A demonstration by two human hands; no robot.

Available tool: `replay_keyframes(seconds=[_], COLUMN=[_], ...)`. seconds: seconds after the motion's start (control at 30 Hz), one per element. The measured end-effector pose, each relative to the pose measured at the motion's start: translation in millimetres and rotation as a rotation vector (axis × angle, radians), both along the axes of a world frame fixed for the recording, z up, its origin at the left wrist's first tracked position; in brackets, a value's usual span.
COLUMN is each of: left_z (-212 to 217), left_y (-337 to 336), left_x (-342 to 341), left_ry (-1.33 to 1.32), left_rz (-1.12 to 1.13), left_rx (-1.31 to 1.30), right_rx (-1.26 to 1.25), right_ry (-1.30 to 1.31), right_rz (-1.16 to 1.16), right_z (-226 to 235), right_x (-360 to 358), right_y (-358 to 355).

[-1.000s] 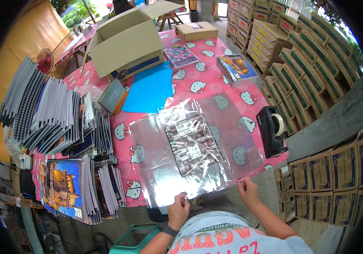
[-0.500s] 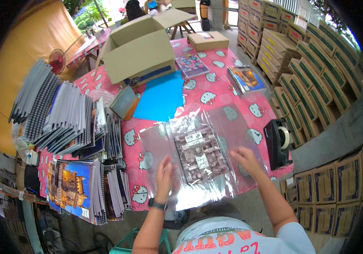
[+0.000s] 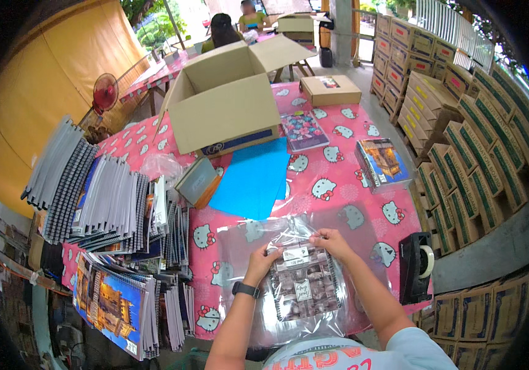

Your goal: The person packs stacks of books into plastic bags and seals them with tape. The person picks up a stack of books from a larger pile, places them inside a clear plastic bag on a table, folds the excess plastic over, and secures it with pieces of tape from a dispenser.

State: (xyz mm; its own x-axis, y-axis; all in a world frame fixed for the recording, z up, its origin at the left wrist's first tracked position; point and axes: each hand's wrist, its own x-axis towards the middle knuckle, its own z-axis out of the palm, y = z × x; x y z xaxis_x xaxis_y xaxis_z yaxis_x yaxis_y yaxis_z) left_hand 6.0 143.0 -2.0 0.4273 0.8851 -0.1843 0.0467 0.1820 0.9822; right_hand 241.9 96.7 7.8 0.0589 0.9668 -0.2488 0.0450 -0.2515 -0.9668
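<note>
A black-and-white spiral notebook (image 3: 306, 291) lies in front of me under shiny clear plastic wrap (image 3: 295, 229), on a larger see-through sheet (image 3: 238, 239). My left hand (image 3: 262, 264), with a dark watch on its wrist, is closed at the notebook's far left corner, fingertips pinching the plastic. At the far right corner, my right hand (image 3: 334, 245) pinches the wrap between thumb and fingers. Crinkled plastic stretches between the two hands. Blue sheets (image 3: 249, 179) lie just beyond.
Stacks of spiral notebooks (image 3: 107, 203) crowd the left side. An open carton (image 3: 227, 114), a flat box (image 3: 332, 91), a floral notebook (image 3: 304, 131) and wrapped notebooks (image 3: 382, 161) stand farther back. A black tape dispenser (image 3: 413, 268) sits at the right edge. Carton piles line the right; people sit beyond.
Both hands have moved from the notebook's sides to its far corners and closed on the plastic. The view has tilted up, showing people in the background.
</note>
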Motion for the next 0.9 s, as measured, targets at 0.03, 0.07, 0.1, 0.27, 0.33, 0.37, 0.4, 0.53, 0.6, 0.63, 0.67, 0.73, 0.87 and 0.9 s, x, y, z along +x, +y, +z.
replay_keyframes(seconds=[0.03, 0.07, 0.1, 0.27, 0.33, 0.37, 0.4, 0.53, 0.6, 0.63, 0.67, 0.73, 0.87, 0.9], left_z=[-4, -11, -11, -4, -1, 5, 15, 40, 42, 43, 48, 59, 79, 81], left_y=[4, 9, 12, -8, -32, -47, -61, -89, -90, -88, -84, -69, -42, -39], left_x=[-1, -4, -5, -2, -12, -19, -27, -44, -44, -42, -39, -27, 1, 6], left_ry=[0.069, 0.138, 0.207, -0.140, -0.185, -0.057, 0.093, 0.507, 0.654, 0.656, 0.659, 0.663, 0.745, 0.682], left_rz=[-0.017, -0.035, -0.053, 0.234, 0.431, 0.378, 0.323, 0.001, -0.176, -0.190, -0.199, -0.222, -0.681, -0.655], left_rx=[0.004, 0.007, 0.012, 0.008, 0.069, 0.088, 0.264, 0.703, 0.826, 0.847, 0.872, 0.924, 0.989, 1.085], right_rx=[-0.061, -0.122, -0.067, 0.156, 0.260, 0.317, 0.380, 0.430, 0.408, 0.403, 0.403, 0.402, 0.397, 0.393], right_ry=[-0.042, -0.085, -0.104, -0.019, -0.305, -0.474, -0.640, -0.924, -0.959, -0.973, -0.989, -1.006, -1.032, -1.032], right_rz=[0.028, 0.058, 0.073, -0.115, -0.226, -0.153, -0.071, 0.197, 0.216, 0.208, 0.199, 0.202, 0.213, 0.210], right_z=[5, 6, 6, -22, -16, -8, 15, 40, 45, 47, 50, 49, 47, 46], right_x=[2, 2, 1, 20, 19, 16, 9, -9, -19, -23, -28, -34, -37, -37], right_y=[4, 7, 13, -1, -22, -38, -55, -103, -112, -113, -115, -113, -110, -111])
